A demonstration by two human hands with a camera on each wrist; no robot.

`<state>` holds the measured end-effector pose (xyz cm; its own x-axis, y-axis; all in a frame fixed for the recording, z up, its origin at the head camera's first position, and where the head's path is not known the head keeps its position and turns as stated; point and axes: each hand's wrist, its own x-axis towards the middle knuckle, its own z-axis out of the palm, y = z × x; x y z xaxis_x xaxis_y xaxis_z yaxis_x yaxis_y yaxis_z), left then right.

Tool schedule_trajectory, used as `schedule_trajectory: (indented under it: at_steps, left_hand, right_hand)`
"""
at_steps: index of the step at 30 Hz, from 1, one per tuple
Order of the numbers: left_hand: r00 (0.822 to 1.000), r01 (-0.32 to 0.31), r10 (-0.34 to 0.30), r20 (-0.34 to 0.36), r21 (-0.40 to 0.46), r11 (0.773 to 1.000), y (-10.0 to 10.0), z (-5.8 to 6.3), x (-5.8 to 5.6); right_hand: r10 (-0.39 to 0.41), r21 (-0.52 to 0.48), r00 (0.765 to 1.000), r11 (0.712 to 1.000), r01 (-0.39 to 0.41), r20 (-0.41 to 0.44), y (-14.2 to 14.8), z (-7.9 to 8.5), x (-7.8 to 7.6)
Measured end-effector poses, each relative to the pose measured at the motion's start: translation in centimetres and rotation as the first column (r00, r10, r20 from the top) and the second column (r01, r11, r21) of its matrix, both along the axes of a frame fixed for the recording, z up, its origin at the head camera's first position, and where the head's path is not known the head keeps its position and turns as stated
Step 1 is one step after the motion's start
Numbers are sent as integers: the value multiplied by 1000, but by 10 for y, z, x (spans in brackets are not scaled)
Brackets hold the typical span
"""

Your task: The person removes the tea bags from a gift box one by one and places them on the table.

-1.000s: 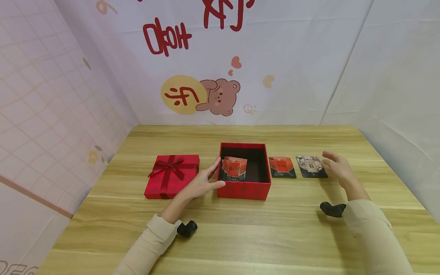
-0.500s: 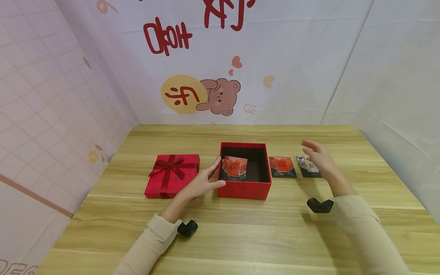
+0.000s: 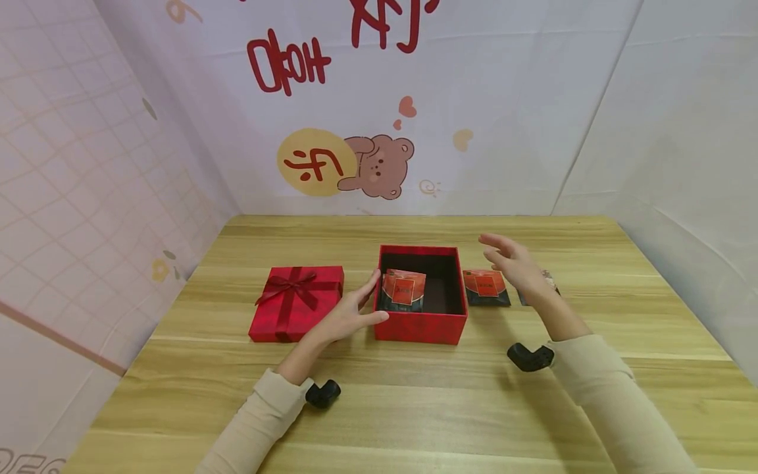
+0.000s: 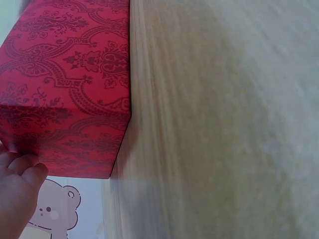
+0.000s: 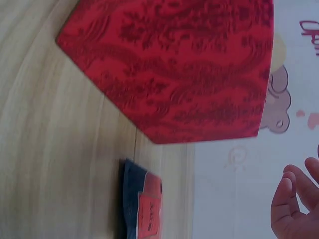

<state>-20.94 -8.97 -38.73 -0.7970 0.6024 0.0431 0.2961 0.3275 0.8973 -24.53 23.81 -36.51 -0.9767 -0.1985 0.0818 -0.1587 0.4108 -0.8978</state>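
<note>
An open red patterned box (image 3: 420, 328) stands mid-table, with a red-and-black sachet (image 3: 404, 289) leaning in its left half. My left hand (image 3: 348, 317) rests on the box's left side, fingers along the wall and thumb at the front rim; the left wrist view shows its fingertips (image 4: 34, 174) against the red wall. In the air right of the box is my right hand (image 3: 520, 268), holding nothing, its fingers loosely bent. Below and left of it lies a second red-and-black sachet (image 3: 485, 289). A pale patterned sachet (image 3: 552, 280) is partly hidden behind that hand.
Left of the box lies its red lid (image 3: 296, 306) with a dark red ribbon bow, close to the left forearm. A black device sits at each wrist, such as the right one (image 3: 529, 357). A white printed wall sheet (image 3: 503, 99) hangs behind the wooden table (image 3: 408, 408).
My right hand has moved left, from beside the pale patterned sachet to above and beside the red-and-black one on the table. The left hand and the box have stayed put.
</note>
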Motion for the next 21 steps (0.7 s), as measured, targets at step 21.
schedule_trajectory:
  at_steps: [21]
  left_hand:
    - [1000, -6, 6, -15, -11, 1000, 1, 0, 0]
  right_hand:
    - [151, 0, 988, 988, -151, -32, -62, -3, 4]
